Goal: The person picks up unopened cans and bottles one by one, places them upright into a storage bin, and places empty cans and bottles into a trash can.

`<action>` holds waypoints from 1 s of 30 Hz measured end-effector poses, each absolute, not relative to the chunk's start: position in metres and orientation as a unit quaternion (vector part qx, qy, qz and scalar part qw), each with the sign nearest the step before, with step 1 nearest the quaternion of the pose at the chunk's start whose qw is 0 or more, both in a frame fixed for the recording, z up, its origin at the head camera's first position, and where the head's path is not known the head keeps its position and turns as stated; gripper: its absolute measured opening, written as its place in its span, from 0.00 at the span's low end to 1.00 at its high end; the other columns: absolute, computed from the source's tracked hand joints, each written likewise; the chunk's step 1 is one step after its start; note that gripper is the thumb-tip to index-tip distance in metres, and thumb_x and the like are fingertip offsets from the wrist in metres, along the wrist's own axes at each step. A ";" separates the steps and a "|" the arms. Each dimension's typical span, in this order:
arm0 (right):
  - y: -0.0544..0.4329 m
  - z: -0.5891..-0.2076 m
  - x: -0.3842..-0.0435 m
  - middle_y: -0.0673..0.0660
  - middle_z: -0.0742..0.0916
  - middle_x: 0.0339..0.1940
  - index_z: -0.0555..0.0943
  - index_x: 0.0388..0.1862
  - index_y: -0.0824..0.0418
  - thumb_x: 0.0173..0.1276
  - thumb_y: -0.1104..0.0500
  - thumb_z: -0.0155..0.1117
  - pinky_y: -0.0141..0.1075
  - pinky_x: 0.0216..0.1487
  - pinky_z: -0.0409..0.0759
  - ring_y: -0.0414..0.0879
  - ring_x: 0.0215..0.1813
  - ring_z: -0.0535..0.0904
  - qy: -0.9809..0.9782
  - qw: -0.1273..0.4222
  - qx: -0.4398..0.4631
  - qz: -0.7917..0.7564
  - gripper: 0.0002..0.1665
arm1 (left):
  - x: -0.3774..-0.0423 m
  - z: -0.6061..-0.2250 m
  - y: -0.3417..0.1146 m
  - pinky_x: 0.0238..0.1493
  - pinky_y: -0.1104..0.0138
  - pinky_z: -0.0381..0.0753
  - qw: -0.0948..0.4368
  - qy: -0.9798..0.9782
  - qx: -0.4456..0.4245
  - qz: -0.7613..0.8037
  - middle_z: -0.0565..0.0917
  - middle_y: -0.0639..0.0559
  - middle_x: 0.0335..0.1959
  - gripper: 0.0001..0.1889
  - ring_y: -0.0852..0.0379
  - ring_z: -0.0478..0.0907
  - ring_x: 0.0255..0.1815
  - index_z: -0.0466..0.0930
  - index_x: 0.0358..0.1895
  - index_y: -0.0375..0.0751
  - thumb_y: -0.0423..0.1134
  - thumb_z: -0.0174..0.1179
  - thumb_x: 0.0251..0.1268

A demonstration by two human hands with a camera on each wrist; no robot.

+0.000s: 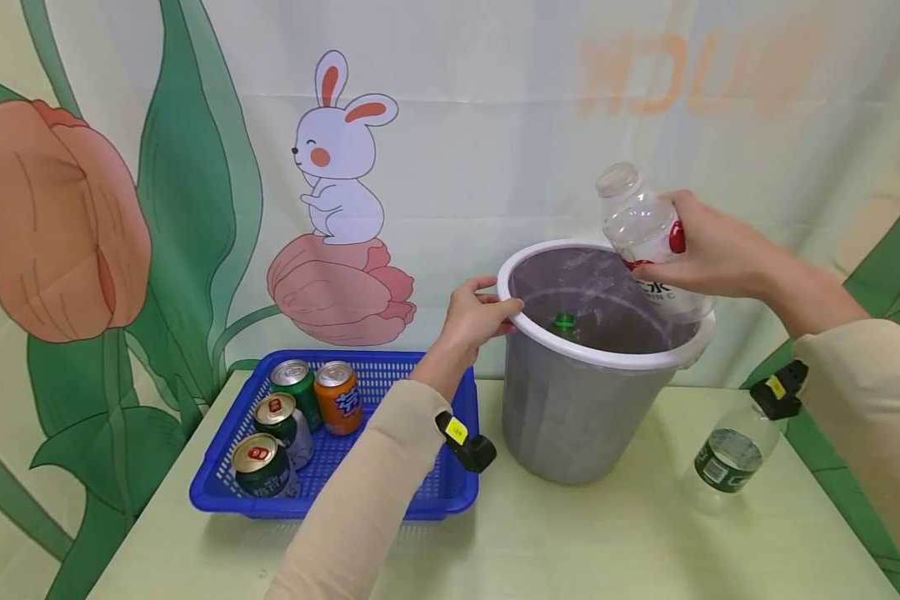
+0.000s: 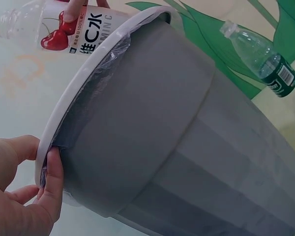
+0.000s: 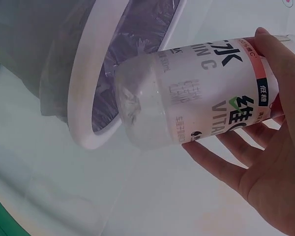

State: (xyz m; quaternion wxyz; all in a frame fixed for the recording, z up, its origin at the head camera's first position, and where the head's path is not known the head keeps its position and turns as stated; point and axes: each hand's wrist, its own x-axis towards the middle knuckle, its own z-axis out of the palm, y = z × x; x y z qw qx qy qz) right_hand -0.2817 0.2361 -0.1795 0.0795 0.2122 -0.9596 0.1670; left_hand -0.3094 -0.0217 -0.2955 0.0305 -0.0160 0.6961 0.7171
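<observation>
A clear plastic bottle (image 1: 641,229) with a cherry label is gripped by my right hand (image 1: 712,246), tilted over the right side of a grey trash can (image 1: 577,417). Its base points down toward the can's opening, and the neck has no cap. My left hand (image 1: 476,317) pinches the can's white rim (image 2: 64,105) on the left side, thumb and fingers on either side of it. Dark plastic lining (image 3: 137,44) covers the inside of the can. Within it a green bottle cap (image 1: 565,321) shows; the rest of that bottle is mostly hidden.
Left of the can stands a blue plastic basket (image 1: 390,508) with several drink cans, among them an orange can (image 1: 338,400) and a green can (image 1: 296,383). A clear bottle with a green label (image 1: 727,460) stands on the table (image 1: 570,542) at right. A printed curtain (image 1: 495,125) hangs behind.
</observation>
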 end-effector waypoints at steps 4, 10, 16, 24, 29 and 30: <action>0.231 -0.182 -0.284 0.64 0.73 0.52 0.53 0.66 0.67 0.54 0.47 0.69 0.51 0.46 0.78 0.57 0.47 0.74 -0.959 0.074 0.219 0.164 0.51 | -0.309 -0.295 -0.022 0.34 0.68 0.83 0.032 0.696 -0.016 0.718 0.76 0.42 0.47 0.31 0.54 0.81 0.30 0.64 0.63 0.42 0.33 0.64 0.54; 0.227 -0.184 -0.286 0.63 0.75 0.50 0.54 0.64 0.68 0.54 0.47 0.68 0.48 0.44 0.78 0.54 0.45 0.75 -0.959 0.072 0.227 0.154 0.49 | -0.308 -0.295 -0.022 0.34 0.68 0.83 0.032 0.696 -0.019 0.717 0.76 0.42 0.46 0.31 0.54 0.81 0.31 0.65 0.63 0.42 0.33 0.64 0.54; 0.226 -0.185 -0.288 0.63 0.75 0.49 0.54 0.63 0.68 0.55 0.47 0.68 0.47 0.44 0.77 0.55 0.45 0.75 -0.962 0.070 0.222 0.146 0.48 | -0.309 -0.295 -0.021 0.34 0.68 0.83 0.031 0.697 -0.020 0.716 0.76 0.43 0.46 0.31 0.54 0.82 0.31 0.65 0.63 0.43 0.33 0.64 0.54; 0.219 -0.192 -0.292 0.63 0.74 0.49 0.55 0.62 0.68 0.56 0.49 0.67 0.48 0.46 0.77 0.55 0.45 0.74 -0.959 0.047 0.229 0.163 0.46 | -0.308 -0.296 -0.023 0.34 0.68 0.83 0.036 0.697 -0.019 0.716 0.75 0.42 0.48 0.31 0.54 0.81 0.31 0.64 0.63 0.43 0.33 0.64 0.54; 0.213 -0.198 -0.293 0.63 0.73 0.50 0.54 0.63 0.67 0.55 0.51 0.68 0.50 0.48 0.77 0.55 0.47 0.73 -0.959 0.034 0.228 0.163 0.46 | -0.308 -0.296 -0.023 0.34 0.67 0.83 0.036 0.696 -0.017 0.717 0.76 0.42 0.48 0.31 0.54 0.81 0.31 0.64 0.63 0.43 0.33 0.64 0.54; 0.212 -0.199 -0.293 0.63 0.74 0.50 0.54 0.63 0.67 0.55 0.51 0.68 0.50 0.48 0.77 0.56 0.47 0.73 -0.959 0.033 0.229 0.164 0.46 | -0.308 -0.296 -0.024 0.35 0.67 0.83 0.036 0.696 -0.017 0.717 0.75 0.42 0.48 0.31 0.54 0.81 0.30 0.64 0.63 0.43 0.33 0.64 0.54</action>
